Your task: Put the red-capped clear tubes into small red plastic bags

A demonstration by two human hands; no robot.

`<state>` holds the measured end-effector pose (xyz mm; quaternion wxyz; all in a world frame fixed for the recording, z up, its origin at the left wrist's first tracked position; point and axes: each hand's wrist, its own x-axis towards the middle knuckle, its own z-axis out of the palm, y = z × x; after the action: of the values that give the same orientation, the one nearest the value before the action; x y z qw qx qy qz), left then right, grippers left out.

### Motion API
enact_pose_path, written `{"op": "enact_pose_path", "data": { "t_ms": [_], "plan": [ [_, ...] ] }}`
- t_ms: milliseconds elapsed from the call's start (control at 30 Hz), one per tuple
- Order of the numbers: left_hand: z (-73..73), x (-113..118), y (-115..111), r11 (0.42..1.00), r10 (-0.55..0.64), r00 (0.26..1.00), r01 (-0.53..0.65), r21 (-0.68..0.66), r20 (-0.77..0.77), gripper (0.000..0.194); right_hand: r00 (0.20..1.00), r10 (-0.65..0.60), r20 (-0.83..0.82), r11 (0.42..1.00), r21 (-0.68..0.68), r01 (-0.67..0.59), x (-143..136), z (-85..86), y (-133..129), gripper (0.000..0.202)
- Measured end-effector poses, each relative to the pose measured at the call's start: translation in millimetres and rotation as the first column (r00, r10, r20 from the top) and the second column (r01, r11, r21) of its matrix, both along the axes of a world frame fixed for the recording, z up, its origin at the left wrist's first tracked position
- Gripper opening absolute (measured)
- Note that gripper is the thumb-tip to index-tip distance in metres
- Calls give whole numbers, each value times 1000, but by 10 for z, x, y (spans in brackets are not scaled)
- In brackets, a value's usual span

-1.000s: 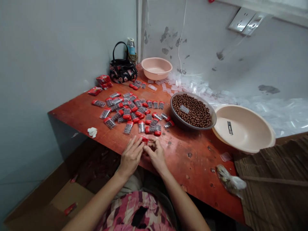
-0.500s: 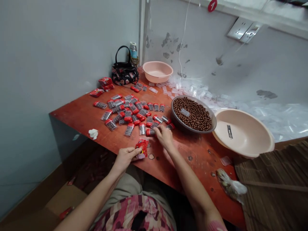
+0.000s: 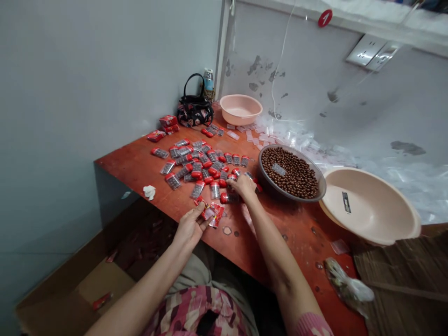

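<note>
My left hand [image 3: 191, 226] is at the table's front edge, thumb and fingers closed on a red printed packet [image 3: 217, 214], with a pale patch showing among its folds. Its exact shape is partly hidden by the fingers. My right hand [image 3: 245, 185] reaches over the near right side of a pile of small clear containers [image 3: 198, 189] with red caps and dark balls inside. Its bent fingertips are on one red-capped container, largely covered by the hand. Just in front of that hand, another container [image 3: 230, 198] lies on its side.
Right of the pile stands a grey bowl [image 3: 324, 184] of brown balls, a clear case lying on top. Beside it is a large pale basin [image 3: 381, 205]; a smaller pink basin [image 3: 241, 110] and a handbag [image 3: 195, 112] are farther back. Cardboard [image 3: 402, 280] and a knotted bag [image 3: 350, 285] lie at right.
The view has shifted, so everything sits farther right. My right hand has left the nearest container and moved to one behind it. The packet in my left hand has turned and spread wider.
</note>
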<state>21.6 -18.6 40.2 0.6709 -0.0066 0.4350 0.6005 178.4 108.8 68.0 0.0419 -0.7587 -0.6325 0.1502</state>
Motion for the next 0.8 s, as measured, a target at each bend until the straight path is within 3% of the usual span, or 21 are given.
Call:
{"op": "enact_pose_path", "data": {
  "t_ms": [200, 267, 333, 367, 433, 500, 533, 600, 800],
  "plan": [
    [26, -138, 9, 991, 133, 990, -133, -24, 37, 4, 1000, 21, -20, 999, 41, -21, -137, 81, 109, 42],
    [42, -171, 25, 986, 165, 985, -164, -37, 49, 4, 998, 46, -50, 992, 121, -39, -134, 99, -29, 36],
    [51, -184, 47, 985, 170, 983, -168, -43, 61, 5, 971, 113, -211, 963, 262, -56, -122, 103, -285, 33],
    [50, -182, 59, 986, 162, 984, -159, -46, 71, 4, 909, 186, -372, 940, 335, -55, -123, 97, -449, 30],
    [35, -164, 83, 988, 149, 984, -144, -52, 100, 3, 675, 259, -690, 943, 330, -24, -152, 66, -812, 26],
    [8, -129, 103, 988, 148, 981, -143, -52, 126, 2, 462, 211, -861, 973, 230, -16, -219, 11, -1152, 23],
    [-6, -108, 110, 989, 147, 980, -142, -44, 136, 2, 397, 174, -901, 982, 187, -6, -261, -22, -1290, 23],
    [-24, -61, 113, 991, 134, 979, -133, -20, 152, 3, 344, 129, -930, 988, 150, 35, -342, -88, -1477, 23],
    [45, 56, 55, 990, 43, 990, -60, 131, 132, 3, 377, 126, -918, 980, 173, 93, -405, -204, -1534, 23]
  ]
}}
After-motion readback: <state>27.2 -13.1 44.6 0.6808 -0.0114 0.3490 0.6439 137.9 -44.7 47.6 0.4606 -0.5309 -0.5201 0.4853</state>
